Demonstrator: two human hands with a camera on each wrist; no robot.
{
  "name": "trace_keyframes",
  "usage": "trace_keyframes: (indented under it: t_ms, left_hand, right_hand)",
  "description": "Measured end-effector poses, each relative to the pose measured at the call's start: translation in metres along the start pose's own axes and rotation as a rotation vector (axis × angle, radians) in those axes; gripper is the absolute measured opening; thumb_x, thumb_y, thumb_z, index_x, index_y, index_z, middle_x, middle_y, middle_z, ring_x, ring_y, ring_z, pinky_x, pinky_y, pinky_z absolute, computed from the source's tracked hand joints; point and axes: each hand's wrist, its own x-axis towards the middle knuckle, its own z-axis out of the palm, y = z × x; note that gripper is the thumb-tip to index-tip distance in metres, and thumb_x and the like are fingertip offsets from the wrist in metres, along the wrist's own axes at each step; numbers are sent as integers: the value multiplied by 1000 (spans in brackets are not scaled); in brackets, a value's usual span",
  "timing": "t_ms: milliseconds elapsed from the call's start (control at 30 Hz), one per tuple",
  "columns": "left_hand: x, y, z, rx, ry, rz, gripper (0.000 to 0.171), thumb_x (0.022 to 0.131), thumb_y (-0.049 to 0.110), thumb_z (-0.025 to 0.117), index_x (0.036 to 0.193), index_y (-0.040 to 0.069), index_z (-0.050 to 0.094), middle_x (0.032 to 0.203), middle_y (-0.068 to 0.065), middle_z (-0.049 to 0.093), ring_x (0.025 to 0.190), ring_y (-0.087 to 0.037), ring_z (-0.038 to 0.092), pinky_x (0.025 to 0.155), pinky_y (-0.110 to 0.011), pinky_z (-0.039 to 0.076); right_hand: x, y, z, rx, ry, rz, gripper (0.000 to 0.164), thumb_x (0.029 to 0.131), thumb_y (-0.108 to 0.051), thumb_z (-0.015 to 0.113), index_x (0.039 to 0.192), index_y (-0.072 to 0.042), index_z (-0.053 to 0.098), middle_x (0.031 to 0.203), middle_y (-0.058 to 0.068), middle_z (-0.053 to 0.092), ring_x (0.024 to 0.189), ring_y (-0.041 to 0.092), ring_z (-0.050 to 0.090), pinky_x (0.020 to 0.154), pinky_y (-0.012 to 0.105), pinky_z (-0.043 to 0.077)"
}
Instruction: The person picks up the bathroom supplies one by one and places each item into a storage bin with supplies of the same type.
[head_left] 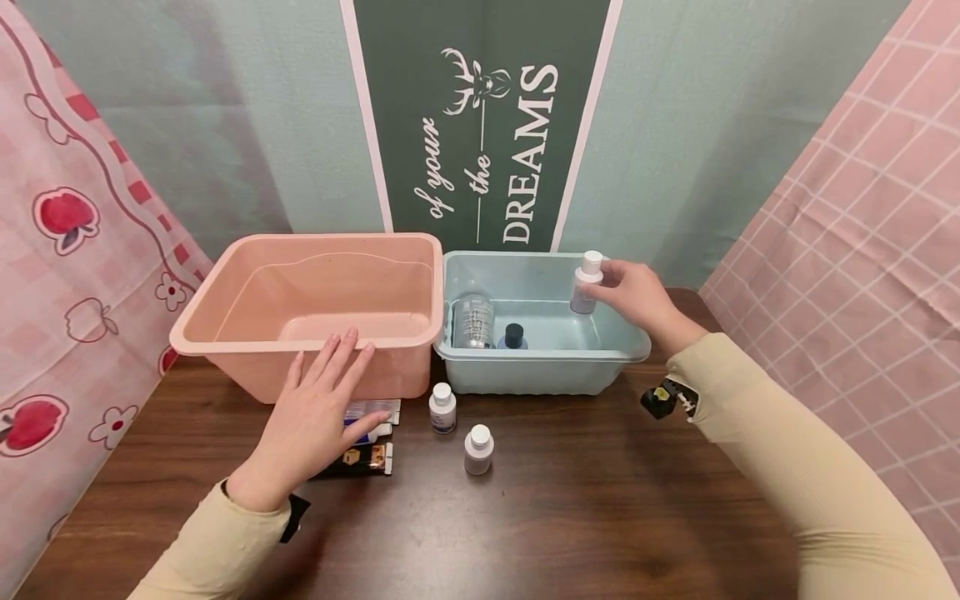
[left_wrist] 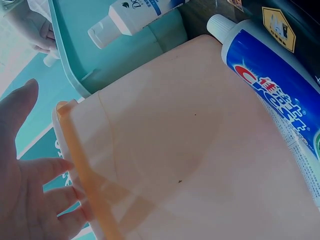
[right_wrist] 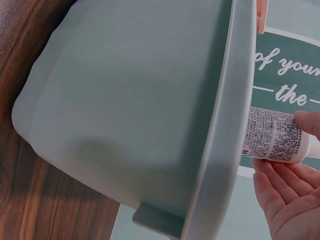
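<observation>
My right hand (head_left: 637, 296) grips a small white-capped bottle (head_left: 587, 283) upright over the right end of the blue bin (head_left: 532, 354). Dense fine print covers the label of the held bottle (right_wrist: 275, 132) in the right wrist view. Inside that bin are a clear bottle (head_left: 474, 321) and a dark-capped bottle (head_left: 513, 337). My left hand (head_left: 315, 417) rests its straight fingers on the front rim of the pink bin (head_left: 300, 344), thumb spread. Under it lie a blue toothpaste tube (left_wrist: 275, 85) and a black tube (head_left: 367, 459).
Two white-capped bottles (head_left: 442, 410) (head_left: 478, 450) stand on the dark wooden table (head_left: 570, 500) in front of the bins. The bins sit side by side against a green cloth backdrop (head_left: 645, 125). Pink patterned cloths hang at both sides.
</observation>
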Motion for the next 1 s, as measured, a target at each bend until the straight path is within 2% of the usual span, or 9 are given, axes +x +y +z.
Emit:
trace_keyframes:
  t_ms: [333,633,1000]
  left_hand:
    - [0,0,0,2,-2,-3,82,77,54,63,139,4,43,146,-18,32,134,-34,27,104,-59,17]
    - [0,0,-1,-6,-12,-10,81,78,55,61,140,4,41,147,-17,31,136,-32,24,104,-59,17]
    - [0,1,0,-4,-16,-10,82,77,53,64,139,4,42,147,-18,31,135,-33,25,103,-59,18]
  right_hand:
    - [5,2,-1,-2,-5,8,53,88,-28,65,123,9,53,116,27,59,107,37,56,88,49,43]
    - [9,3,-3,-4,3,30,54,87,-27,66,125,9,53,117,28,58,108,37,55,90,50,42]
    - [13,4,-3,-20,13,23,50,87,-27,66,121,8,56,115,27,59,107,37,55,88,49,42]
